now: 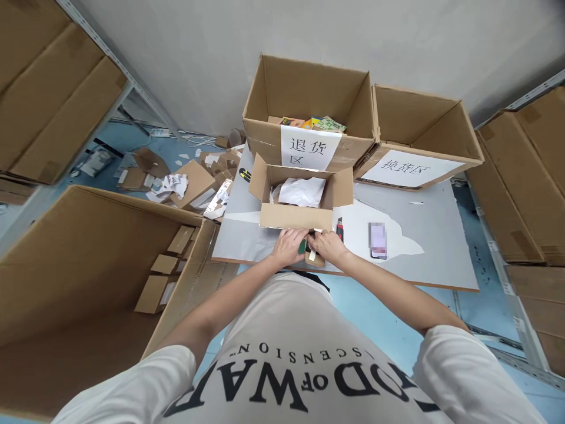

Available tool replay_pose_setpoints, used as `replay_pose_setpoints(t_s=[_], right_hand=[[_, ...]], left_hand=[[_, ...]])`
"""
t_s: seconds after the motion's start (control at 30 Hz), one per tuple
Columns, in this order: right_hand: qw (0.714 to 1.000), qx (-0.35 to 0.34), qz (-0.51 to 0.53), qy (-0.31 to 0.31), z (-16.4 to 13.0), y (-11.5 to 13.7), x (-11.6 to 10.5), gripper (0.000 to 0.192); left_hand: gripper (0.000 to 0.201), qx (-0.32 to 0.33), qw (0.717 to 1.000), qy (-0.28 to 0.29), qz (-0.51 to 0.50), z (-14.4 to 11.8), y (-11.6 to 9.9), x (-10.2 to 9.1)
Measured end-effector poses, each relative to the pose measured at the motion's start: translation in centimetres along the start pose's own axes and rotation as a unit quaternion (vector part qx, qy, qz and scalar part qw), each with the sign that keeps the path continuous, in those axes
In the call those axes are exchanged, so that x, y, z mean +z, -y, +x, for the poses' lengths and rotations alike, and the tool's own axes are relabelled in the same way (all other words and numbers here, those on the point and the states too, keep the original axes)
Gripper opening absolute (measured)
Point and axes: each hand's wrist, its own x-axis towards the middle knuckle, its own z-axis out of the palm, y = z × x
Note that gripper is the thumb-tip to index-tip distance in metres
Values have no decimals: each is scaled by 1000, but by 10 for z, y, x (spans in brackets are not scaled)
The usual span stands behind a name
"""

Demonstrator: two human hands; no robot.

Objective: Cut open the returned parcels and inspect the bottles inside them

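Both hands meet at the near edge of the grey table (410,224), just in front of a small open cardboard box (295,215) with white paper (302,191) inside. My left hand (289,246) and my right hand (329,246) are closed together around a small object with a green part (302,246) and a pale strip (312,255). Most of that object is hidden by my fingers. A piece of brown cardboard (315,261) hangs below the hands.
A red-tipped utility knife (339,227) and a phone (378,240) lie right of the small box. Two large open labelled boxes (309,112) (419,138) stand at the table's back. A big open carton (88,265) holding small boxes stands left. Cardboard scraps litter the floor (176,176).
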Motion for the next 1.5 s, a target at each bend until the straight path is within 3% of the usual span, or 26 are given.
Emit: replay_pose_setpoints(t_s=[0.1, 0.37, 0.67, 0.83, 1.0, 1.17, 1.37, 1.5], right_hand=[[1000, -30, -3, 8, -1, -6, -1, 40], [991, -134, -25, 16, -9, -17, -14, 39], [978, -205, -41, -18, -18, -23, -13, 57], [981, -192, -15, -23, -24, -34, -19, 56], [987, -148, 49, -31, -37, -47, -37, 55], [980, -112, 131, -98, -45, -66, -61, 58], [954, -128, 220, -158, -63, -83, -95, 58], [921, -142, 297, -209, -71, -96, -119, 55]], left_hand=[[63, -8, 1000, 10, -7, 5, -3, 1], [57, -35, 999, 20, -33, 8, -8, 1], [75, 13, 992, 27, -120, 0, -1, 5], [78, 14, 993, 51, -102, 4, -2, 3], [76, 8, 992, 76, -102, 2, 4, 3], [80, -7, 988, 65, -143, 3, 5, 1], [81, -41, 988, 74, -126, -1, -2, -2], [99, -76, 990, 61, -98, -8, -8, -8]])
